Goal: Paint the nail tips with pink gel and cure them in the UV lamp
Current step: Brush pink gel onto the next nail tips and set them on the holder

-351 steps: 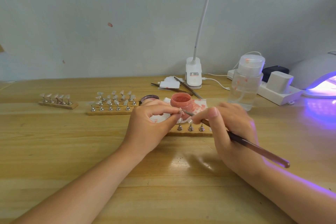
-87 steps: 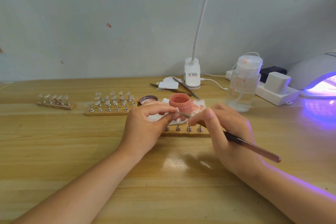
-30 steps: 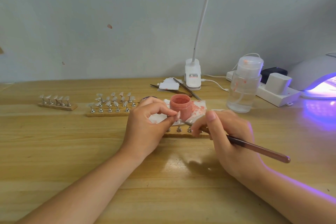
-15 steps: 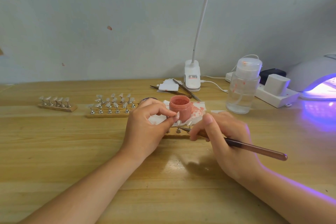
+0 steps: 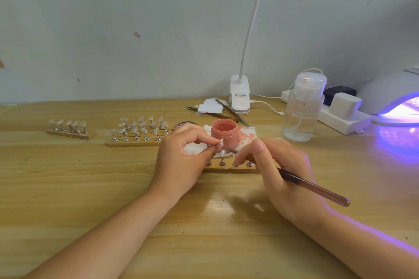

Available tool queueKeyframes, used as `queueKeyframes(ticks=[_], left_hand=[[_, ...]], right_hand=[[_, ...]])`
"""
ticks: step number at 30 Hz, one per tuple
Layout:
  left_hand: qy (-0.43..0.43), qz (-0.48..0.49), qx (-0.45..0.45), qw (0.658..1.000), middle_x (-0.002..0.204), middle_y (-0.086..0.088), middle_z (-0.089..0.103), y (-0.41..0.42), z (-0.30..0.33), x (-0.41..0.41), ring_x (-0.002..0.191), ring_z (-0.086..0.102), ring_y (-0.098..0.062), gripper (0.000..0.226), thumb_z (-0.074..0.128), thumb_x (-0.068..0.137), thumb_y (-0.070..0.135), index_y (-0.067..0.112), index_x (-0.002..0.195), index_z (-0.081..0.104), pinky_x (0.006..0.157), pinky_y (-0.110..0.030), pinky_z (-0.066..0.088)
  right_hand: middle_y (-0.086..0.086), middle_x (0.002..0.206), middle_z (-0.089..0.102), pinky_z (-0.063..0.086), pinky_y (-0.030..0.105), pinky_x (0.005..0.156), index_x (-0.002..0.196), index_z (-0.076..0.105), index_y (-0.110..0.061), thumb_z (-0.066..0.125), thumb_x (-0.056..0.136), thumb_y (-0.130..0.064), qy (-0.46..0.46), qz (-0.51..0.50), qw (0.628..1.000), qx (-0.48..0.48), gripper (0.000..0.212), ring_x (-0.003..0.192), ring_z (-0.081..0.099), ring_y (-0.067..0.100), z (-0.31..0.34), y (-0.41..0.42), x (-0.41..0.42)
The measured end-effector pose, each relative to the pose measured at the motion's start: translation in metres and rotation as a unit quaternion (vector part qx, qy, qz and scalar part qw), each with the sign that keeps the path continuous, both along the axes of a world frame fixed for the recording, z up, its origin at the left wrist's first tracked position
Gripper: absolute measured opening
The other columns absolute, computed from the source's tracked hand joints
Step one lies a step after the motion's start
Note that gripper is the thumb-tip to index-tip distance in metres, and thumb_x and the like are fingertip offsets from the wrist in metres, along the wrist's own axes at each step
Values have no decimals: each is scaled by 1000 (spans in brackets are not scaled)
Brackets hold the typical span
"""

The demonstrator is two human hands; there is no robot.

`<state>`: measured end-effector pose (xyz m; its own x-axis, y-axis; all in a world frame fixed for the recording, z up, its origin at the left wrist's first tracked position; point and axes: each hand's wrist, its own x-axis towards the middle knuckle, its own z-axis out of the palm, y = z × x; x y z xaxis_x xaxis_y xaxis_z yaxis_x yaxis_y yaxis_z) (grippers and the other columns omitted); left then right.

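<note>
Pink gel fills open jar (image 5: pixel 224 130); left grip (image 5: pixel 181 161) pinches nail tip (image 5: pixel 220 142), right grip (image 5: pixel 281 172) holds brush (image 5: pixel 313 188).

You pinch one small pale nail tip (image 5: pixel 220 142) on its metal stand between thumb and forefinger of your left hand (image 5: pixel 181 161), just in front of the open jar of pink gel (image 5: pixel 224 131). Your right hand (image 5: pixel 278 172) holds the long brown brush (image 5: pixel 314 189), its fine point close beside that tip. Below it a wooden strip (image 5: pixel 229 168) carries a row of metal stands. Further left, two more strips (image 5: pixel 136 140) hold clear tips upright. At the far right the UV lamp (image 5: pixel 394 99) glows violet.
</note>
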<state>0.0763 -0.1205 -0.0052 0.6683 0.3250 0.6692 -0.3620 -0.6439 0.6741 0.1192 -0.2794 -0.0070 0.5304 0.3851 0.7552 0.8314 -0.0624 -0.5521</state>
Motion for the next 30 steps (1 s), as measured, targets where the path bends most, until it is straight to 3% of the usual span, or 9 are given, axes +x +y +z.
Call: queueKeyframes(ticks=[4,7,12,16,21,26,28,30], left_hand=[[4,0,-1,1000,71,16,58,0,0,0,79,55,4,33,78,65,4,33,63,62,73,-2,37],[3,-10,-7,1000,73,15,62,-1,1,-1,80,57,0,25,77,66,7,29,66,65,73,-3,38],[0,-38,-20,999,71,24,64,-1,2,-1,80,60,10,24,74,68,5,28,73,69,75,-2,39],[-2,-46,-6,999,78,19,66,0,0,0,82,60,10,20,73,70,5,21,81,70,77,-3,39],[0,-39,-30,999,73,22,65,0,-1,2,81,59,8,20,73,70,8,27,76,71,76,-4,39],[-14,-59,1,998,75,24,66,-2,0,0,80,59,11,19,72,68,12,21,84,70,76,-4,40],[-28,-66,27,997,78,16,66,-4,2,-1,81,57,13,22,69,67,20,16,88,69,78,-5,39],[-30,-74,35,996,78,17,67,-5,2,-2,82,56,14,24,70,67,24,17,90,68,77,-8,41]], right_hand=[[-29,62,52,34,12,66,67,66,-16,35,93,-26,-18,1,1000,17,42,63,51,-9,1,-1,-2],[-37,67,51,33,11,65,75,61,-27,35,93,-28,-18,-14,999,32,32,67,53,-8,3,0,-2],[-31,67,53,36,25,67,70,65,-14,32,93,-29,7,4,999,39,43,68,55,-5,0,-2,-1],[-37,67,52,33,11,65,74,67,-13,33,93,-31,-1,-5,1000,14,43,69,53,-9,3,1,-2],[-13,63,62,39,13,62,65,66,-11,34,92,-29,27,33,998,35,46,61,55,-3,0,-2,-2],[-22,90,64,38,9,75,91,59,-28,56,83,-35,-18,-31,999,40,11,80,60,-1,8,1,-3],[-16,96,67,41,14,81,95,54,-34,69,74,-39,-5,-56,998,12,26,91,62,6,8,2,-1],[-17,99,66,44,26,86,94,49,-43,80,68,-31,18,-56,998,-17,43,97,61,6,7,4,1]])
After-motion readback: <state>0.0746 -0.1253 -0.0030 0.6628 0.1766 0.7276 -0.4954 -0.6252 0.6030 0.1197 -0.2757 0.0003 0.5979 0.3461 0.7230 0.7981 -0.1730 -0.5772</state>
